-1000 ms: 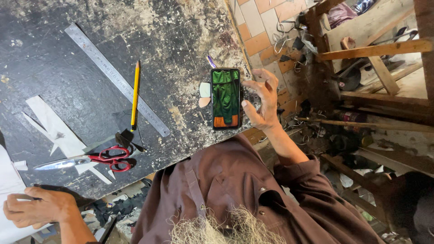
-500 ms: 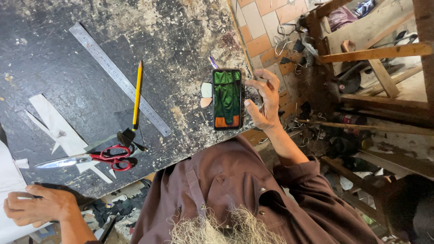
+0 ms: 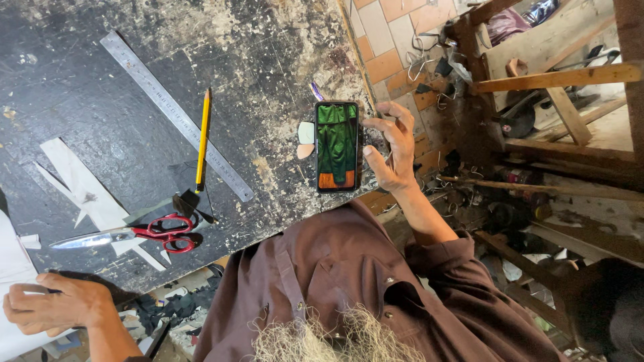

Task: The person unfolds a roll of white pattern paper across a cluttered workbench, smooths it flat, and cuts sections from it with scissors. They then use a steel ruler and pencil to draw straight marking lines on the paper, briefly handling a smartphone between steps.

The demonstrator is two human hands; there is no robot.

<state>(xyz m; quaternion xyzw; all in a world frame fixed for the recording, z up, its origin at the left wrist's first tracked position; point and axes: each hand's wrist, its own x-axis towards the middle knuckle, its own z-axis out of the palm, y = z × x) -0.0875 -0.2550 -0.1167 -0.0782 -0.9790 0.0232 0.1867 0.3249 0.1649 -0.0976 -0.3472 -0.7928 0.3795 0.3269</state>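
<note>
A smartphone (image 3: 337, 146) with a green and orange picture on its screen lies near the edge of a dark, scuffed worktable (image 3: 268, 53). My right hand (image 3: 394, 149) is beside it, thumb tip against the phone's right edge, the other fingers spread and curled above. At the bottom left, my left hand (image 3: 60, 305) rests with curled fingers closed on a white sheet (image 3: 10, 258). Red-handled scissors (image 3: 134, 234) lie between the hands, closer to the left one.
A yellow pencil (image 3: 202, 137) and a steel ruler (image 3: 176, 114) lie on the table, with white paper offcuts (image 3: 84, 188) beside the scissors. Right of the table are orange tiles (image 3: 382, 64), wooden beams (image 3: 557, 77) and cluttered tools and wires.
My right hand's fingers have shifted slightly beside the phone. The phone, the left hand and the tools stay where they were.
</note>
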